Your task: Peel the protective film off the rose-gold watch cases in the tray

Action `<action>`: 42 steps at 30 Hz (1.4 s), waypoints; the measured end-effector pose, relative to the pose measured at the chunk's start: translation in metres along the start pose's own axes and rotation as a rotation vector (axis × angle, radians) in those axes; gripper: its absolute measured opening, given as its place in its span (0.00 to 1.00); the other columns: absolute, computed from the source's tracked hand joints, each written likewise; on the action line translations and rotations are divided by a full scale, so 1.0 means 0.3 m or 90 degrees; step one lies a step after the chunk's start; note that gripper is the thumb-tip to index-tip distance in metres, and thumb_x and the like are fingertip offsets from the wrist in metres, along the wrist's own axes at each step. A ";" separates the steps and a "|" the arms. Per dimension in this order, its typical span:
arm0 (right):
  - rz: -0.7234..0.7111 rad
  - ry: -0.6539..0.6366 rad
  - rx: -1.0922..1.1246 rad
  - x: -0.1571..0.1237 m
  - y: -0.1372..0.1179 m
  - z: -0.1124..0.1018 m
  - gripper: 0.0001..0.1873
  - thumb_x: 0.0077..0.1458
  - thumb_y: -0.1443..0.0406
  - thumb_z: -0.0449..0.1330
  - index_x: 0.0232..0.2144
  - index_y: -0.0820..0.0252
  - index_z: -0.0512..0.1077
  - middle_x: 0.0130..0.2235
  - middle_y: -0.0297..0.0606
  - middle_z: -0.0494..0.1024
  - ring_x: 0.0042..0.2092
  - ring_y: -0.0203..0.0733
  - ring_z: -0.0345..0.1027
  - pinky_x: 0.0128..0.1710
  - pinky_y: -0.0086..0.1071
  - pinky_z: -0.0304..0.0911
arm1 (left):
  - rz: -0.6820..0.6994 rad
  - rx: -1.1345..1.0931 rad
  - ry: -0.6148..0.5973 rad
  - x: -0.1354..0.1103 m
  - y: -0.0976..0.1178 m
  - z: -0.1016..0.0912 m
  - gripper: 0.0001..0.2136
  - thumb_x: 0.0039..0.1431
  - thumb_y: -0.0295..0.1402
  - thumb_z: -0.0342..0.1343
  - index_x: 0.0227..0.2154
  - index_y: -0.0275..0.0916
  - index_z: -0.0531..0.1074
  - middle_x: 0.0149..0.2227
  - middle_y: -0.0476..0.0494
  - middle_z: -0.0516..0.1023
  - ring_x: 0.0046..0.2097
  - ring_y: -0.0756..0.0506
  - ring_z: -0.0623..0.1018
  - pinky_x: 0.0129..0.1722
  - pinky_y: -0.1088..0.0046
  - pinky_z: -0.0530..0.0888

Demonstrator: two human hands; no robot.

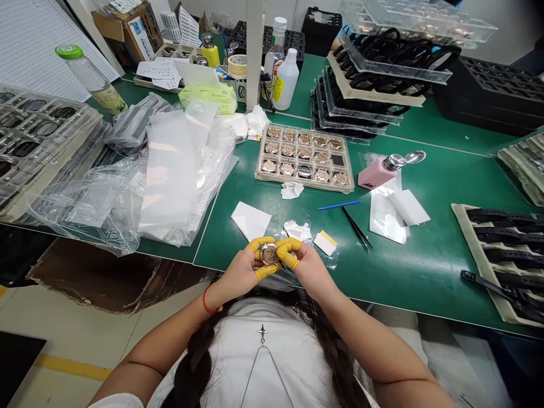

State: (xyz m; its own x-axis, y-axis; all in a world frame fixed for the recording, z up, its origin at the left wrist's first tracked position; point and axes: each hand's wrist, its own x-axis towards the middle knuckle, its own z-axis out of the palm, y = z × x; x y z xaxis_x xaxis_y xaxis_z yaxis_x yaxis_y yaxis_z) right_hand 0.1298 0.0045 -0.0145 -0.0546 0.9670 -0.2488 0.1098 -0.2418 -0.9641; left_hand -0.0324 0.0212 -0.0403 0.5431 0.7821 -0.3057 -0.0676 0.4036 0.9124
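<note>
1. Left hand (243,267) and right hand (305,265): yellow-capped fingertips pinch the watch case (269,254) between them.
2. Watch case: above the table (425,266) edge, near the tray (349,164).
3. Step: close handling, which needs a steady grip.

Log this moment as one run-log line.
left hand: pinches watch case | right hand: pinches it too | beyond: tray of cases, black tweezers, pink bottle

L hand (242,270) & R hand (308,270) close together, fingers (257,244) pinched inward w/ yellow cots, forearms converging
</note>
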 end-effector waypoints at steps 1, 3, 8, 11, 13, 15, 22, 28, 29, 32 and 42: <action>-0.046 0.025 -0.082 -0.005 0.006 -0.014 0.09 0.51 0.58 0.59 0.28 0.58 0.70 0.35 0.37 0.74 0.39 0.43 0.67 0.42 0.38 0.62 | -0.007 -0.011 0.002 -0.002 0.001 0.001 0.26 0.49 0.32 0.64 0.51 0.40 0.62 0.42 0.43 0.77 0.42 0.44 0.78 0.46 0.66 0.73; -0.143 0.107 -0.281 -0.017 0.028 -0.067 0.09 0.52 0.59 0.58 0.34 0.57 0.71 0.39 0.41 0.75 0.43 0.47 0.66 0.45 0.43 0.61 | -0.027 -0.035 -0.007 -0.012 -0.001 0.000 0.26 0.50 0.31 0.63 0.51 0.40 0.60 0.38 0.44 0.78 0.39 0.45 0.79 0.43 0.67 0.74; -0.082 0.242 -0.707 -0.045 0.126 -0.276 0.20 0.54 0.57 0.56 0.45 0.64 0.70 0.45 0.54 0.71 0.45 0.57 0.64 0.42 0.47 0.60 | -0.077 -0.034 -0.064 -0.071 -0.056 -0.013 0.26 0.56 0.33 0.57 0.55 0.39 0.53 0.27 0.48 0.77 0.31 0.47 0.79 0.37 0.69 0.74; 0.067 0.252 -0.776 -0.053 0.168 -0.341 0.23 0.55 0.55 0.55 0.47 0.65 0.67 0.47 0.54 0.68 0.43 0.54 0.65 0.36 0.40 0.61 | -0.097 -0.009 -0.058 -0.104 -0.118 -0.018 0.26 0.58 0.35 0.55 0.56 0.39 0.52 0.25 0.48 0.77 0.30 0.46 0.79 0.36 0.68 0.74; 0.109 0.252 -0.772 -0.062 0.169 -0.330 0.18 0.56 0.56 0.54 0.43 0.63 0.68 0.44 0.50 0.69 0.42 0.51 0.66 0.34 0.37 0.60 | -0.085 0.009 -0.039 -0.113 -0.157 -0.018 0.25 0.58 0.35 0.55 0.55 0.40 0.52 0.26 0.49 0.76 0.30 0.46 0.79 0.35 0.68 0.75; 0.050 0.247 -0.729 -0.077 0.155 -0.277 0.12 0.58 0.59 0.51 0.39 0.62 0.68 0.41 0.47 0.70 0.41 0.49 0.65 0.35 0.36 0.60 | -0.050 0.030 -0.017 -0.114 -0.186 -0.015 0.24 0.57 0.34 0.56 0.55 0.41 0.54 0.28 0.49 0.75 0.31 0.47 0.79 0.36 0.68 0.75; -0.378 -0.050 -0.663 -0.137 0.152 0.025 0.12 0.60 0.69 0.47 0.39 0.58 0.69 0.33 0.40 0.72 0.34 0.42 0.62 0.30 0.32 0.57 | 0.008 0.031 0.004 -0.105 -0.216 -0.010 0.22 0.56 0.34 0.57 0.52 0.40 0.58 0.31 0.48 0.75 0.31 0.48 0.78 0.33 0.71 0.75; -0.339 -0.060 -0.721 -0.052 0.158 0.042 0.11 0.55 0.72 0.49 0.37 0.62 0.70 0.33 0.42 0.71 0.34 0.43 0.60 0.31 0.33 0.54 | 0.017 0.045 0.011 -0.103 -0.223 -0.011 0.25 0.55 0.34 0.58 0.54 0.39 0.57 0.30 0.47 0.76 0.30 0.46 0.78 0.31 0.71 0.74; -0.327 -0.067 -0.701 -0.036 0.149 0.026 0.11 0.56 0.72 0.49 0.38 0.62 0.69 0.33 0.41 0.71 0.34 0.42 0.60 0.32 0.32 0.54 | 0.018 0.049 0.015 -0.102 -0.224 -0.011 0.25 0.55 0.34 0.58 0.54 0.39 0.57 0.30 0.47 0.76 0.30 0.46 0.78 0.31 0.71 0.74; -0.346 -0.123 -0.658 -0.010 0.116 -0.018 0.12 0.58 0.72 0.49 0.41 0.61 0.69 0.35 0.41 0.71 0.36 0.42 0.59 0.34 0.32 0.54 | 0.028 0.058 0.016 -0.098 -0.229 -0.009 0.24 0.56 0.34 0.57 0.54 0.39 0.58 0.28 0.48 0.76 0.29 0.46 0.78 0.30 0.72 0.74; -0.511 -0.290 -0.841 -0.057 0.105 -0.038 0.15 0.51 0.76 0.51 0.36 0.57 0.72 0.35 0.41 0.71 0.38 0.44 0.56 0.44 0.41 0.52 | 0.000 0.055 0.022 -0.102 -0.215 -0.002 0.27 0.54 0.36 0.59 0.54 0.37 0.57 0.26 0.48 0.77 0.29 0.45 0.78 0.31 0.70 0.73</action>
State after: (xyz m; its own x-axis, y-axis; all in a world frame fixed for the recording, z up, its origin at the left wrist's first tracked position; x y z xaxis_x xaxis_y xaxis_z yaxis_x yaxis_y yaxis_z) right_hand 0.1457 -0.0188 -0.0395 -0.7662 0.6424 0.0182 0.6318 0.7581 -0.1619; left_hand -0.0453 -0.0285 -0.0900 0.5133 0.7987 -0.3140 0.0064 0.3623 0.9320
